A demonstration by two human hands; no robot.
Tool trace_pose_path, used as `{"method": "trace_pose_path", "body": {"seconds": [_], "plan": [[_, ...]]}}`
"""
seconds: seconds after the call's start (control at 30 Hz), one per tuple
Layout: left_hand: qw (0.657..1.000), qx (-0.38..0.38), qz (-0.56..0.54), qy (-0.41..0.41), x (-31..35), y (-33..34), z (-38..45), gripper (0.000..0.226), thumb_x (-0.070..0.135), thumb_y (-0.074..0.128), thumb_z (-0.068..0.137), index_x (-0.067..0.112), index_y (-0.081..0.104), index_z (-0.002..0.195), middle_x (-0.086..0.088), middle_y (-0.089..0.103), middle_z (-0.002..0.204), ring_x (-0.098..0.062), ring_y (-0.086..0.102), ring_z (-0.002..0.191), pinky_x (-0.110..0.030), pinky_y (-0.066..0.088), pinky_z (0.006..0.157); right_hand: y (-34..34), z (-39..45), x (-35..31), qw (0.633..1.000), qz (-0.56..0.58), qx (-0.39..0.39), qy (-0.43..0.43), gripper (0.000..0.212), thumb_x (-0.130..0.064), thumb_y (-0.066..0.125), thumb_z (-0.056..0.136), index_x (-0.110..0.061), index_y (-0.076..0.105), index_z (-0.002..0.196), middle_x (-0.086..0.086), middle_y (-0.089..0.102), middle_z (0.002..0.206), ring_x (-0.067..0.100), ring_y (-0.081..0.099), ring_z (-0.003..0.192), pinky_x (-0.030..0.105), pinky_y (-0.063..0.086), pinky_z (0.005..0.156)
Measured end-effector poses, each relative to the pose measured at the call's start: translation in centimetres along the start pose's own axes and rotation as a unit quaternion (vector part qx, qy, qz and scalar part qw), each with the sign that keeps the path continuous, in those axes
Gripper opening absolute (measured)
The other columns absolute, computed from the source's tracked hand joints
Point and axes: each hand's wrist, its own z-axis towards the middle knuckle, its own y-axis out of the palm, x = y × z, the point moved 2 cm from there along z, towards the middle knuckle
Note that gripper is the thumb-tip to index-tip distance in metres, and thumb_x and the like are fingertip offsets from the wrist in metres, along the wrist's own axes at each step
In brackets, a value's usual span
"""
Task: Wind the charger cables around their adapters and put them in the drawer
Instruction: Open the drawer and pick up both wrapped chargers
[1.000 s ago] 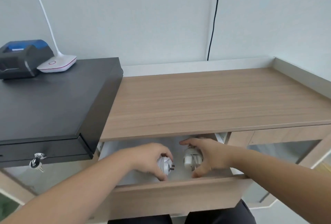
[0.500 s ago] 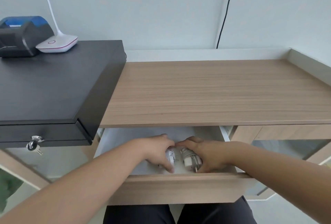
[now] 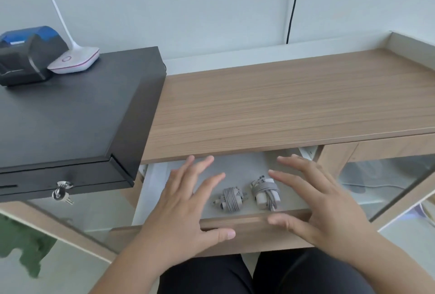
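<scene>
Two wound chargers are laid side by side in the open drawer: the left charger with prongs pointing right, the right charger lengthwise front to back. The left hand and right hand are spread above, fingers splayed, nothing gripped.

**Count at the open drawer**

Two wound chargers are lying in one drawer: left charger, right charger. Two hands are hovering, left hand and right hand. One cash box, one receipt printer, one lamp base, one key bunch are sitting alongside.
</scene>
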Motion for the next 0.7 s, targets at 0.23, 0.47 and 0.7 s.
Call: {"method": "trace_pose_path", "body": {"seconds": [0.23,0.47,0.7], "plan": [[0.994,0.071,0.084,-0.016,-0.9,0.3,2.6,0.095,0.085,0.015,0.083,0.026,0.003,0.156,0.015,-0.011,0.163,-0.014,-0.022,0.148,-0.053,-0.007,0.118,1.4,2.3,1.4,0.992,-0.127,-0.017,-0.018,0.096,-0.083,0.048,0.070,-0.025,0.037,0.146,-0.006,0.028,0.157,0.019,0.018,0.148,0.042,0.012,0.119],[0.983,0.134,0.103,-0.067,-2.2,1.2,5.6,0.076,0.070,0.006,0.093,0.028,0.013,0.155,0.013,0.012,0.162,-0.015,0.007,0.151,-0.043,-0.012,0.118,2.9,5.8,3.4,0.986,-0.159,-0.028,0.031,0.104,-0.089,0.040,0.064,-0.024,0.040,0.144,-0.004,0.040,0.151,0.021,0.029,0.144,0.046,0.007,0.118],[0.960,0.271,0.066,-0.029,-3.6,2.9,6.4,0.047,0.043,0.039,0.098,0.028,0.049,0.142,0.009,0.049,0.146,-0.021,0.044,0.138,-0.043,0.009,0.118,4.5,6.9,4.8,0.984,-0.051,0.165,0.032,0.049,-0.038,0.085,0.067,-0.020,0.072,0.111,-0.002,0.068,0.122,0.022,0.060,0.120,0.047,0.042,0.104]]}}
